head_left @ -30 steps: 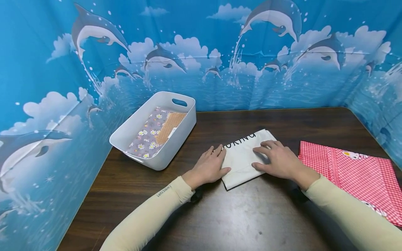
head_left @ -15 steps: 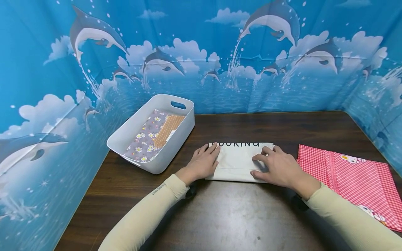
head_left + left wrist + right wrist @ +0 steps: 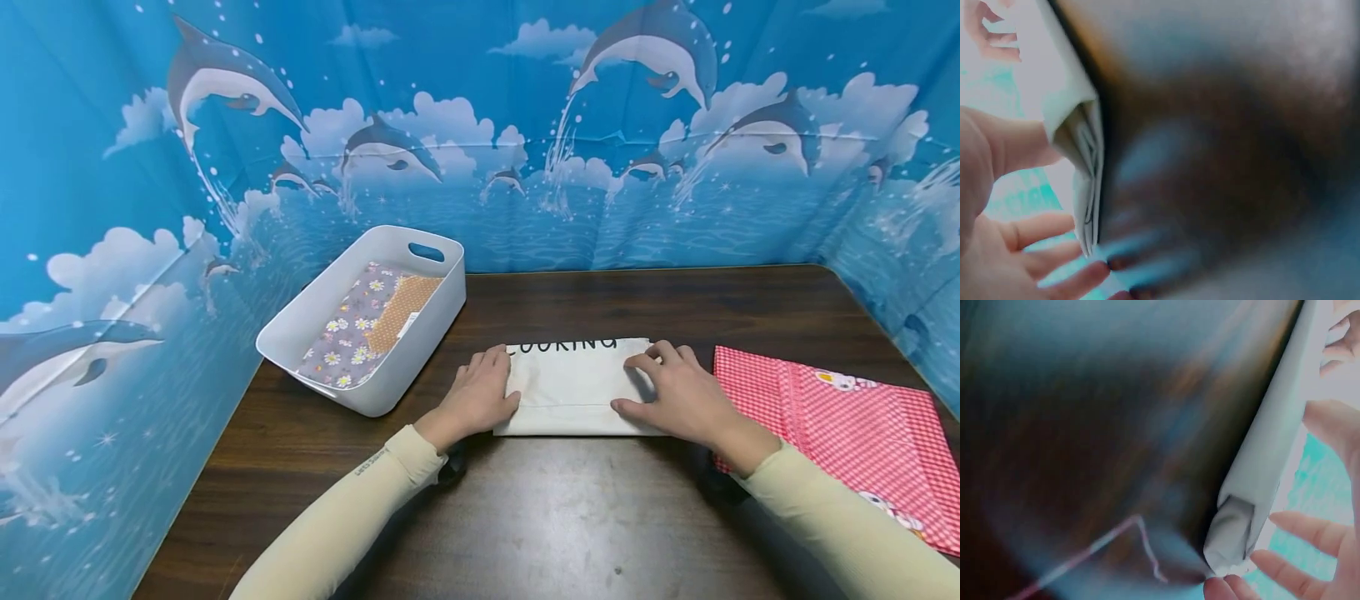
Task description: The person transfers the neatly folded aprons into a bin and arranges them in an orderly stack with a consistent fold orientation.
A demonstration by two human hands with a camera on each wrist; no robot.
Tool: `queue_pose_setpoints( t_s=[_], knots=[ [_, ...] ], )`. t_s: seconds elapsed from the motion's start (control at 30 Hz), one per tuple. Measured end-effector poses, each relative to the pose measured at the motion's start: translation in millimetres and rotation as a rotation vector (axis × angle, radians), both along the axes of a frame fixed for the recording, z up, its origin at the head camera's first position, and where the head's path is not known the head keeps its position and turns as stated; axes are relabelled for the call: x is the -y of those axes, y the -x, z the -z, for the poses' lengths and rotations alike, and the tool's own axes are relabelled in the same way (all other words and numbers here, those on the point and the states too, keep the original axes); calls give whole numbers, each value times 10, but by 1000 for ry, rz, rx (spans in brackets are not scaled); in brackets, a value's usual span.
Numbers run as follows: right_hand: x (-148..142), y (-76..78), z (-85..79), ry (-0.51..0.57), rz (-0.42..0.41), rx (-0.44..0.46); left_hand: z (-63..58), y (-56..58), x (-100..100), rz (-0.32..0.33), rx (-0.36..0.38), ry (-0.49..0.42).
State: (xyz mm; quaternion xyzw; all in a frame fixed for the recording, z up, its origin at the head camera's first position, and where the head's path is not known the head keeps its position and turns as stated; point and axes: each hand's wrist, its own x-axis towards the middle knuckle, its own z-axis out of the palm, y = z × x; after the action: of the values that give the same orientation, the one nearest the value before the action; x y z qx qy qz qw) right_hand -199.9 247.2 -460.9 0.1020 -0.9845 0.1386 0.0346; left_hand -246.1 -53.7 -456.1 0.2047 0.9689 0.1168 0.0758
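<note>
In the head view, the folded white cloth (image 3: 566, 387) lies on the dark table (image 3: 570, 517) between the two hands; a second ago it sat at a slant, and now its front edge runs straight across, which suggests the bundle is being squared up. The left hand (image 3: 477, 393) rests on its left end, fingers extended and gripping nothing; the right hand (image 3: 681, 396), shifted slightly outward over the last half second, touches the right end with loosely arched fingers, not clenched. Black capitals reading "COOKING" run along the far fold, partly cut off there. The grey basket (image 3: 420, 350) holds a tag (image 3: 407, 323) too small to read, as is the print on the left sleeve (image 3: 360, 500). The left wrist view shows stacked layers at the cloth's end, fingers spread beside them. In the right wrist view, straight, relaxed fingers touch the opposite end.
</note>
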Motion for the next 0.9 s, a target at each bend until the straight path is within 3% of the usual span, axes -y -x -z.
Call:
queue_pose_setpoints(
  t_s=[0.2, 0.33, 0.53, 0.73, 0.9],
  knots=[
    [-30, 43, -51, 127, 178, 135, -4, -26, -30, -134, -23, -113],
    [-33, 85, -99, 122, 247, 202, -7, -41, -46, -162, -24, -139],
    [-11, 133, -131, 95, 255, 258, -12, -39, -52, -166, -33, -250],
    [-6, 167, -139, 118, 262, 329, -29, -24, -62, -220, 75, -380],
    [12, 179, -140, 143, 278, 357, -77, -48, -86, -323, 157, -541]
  ],
)
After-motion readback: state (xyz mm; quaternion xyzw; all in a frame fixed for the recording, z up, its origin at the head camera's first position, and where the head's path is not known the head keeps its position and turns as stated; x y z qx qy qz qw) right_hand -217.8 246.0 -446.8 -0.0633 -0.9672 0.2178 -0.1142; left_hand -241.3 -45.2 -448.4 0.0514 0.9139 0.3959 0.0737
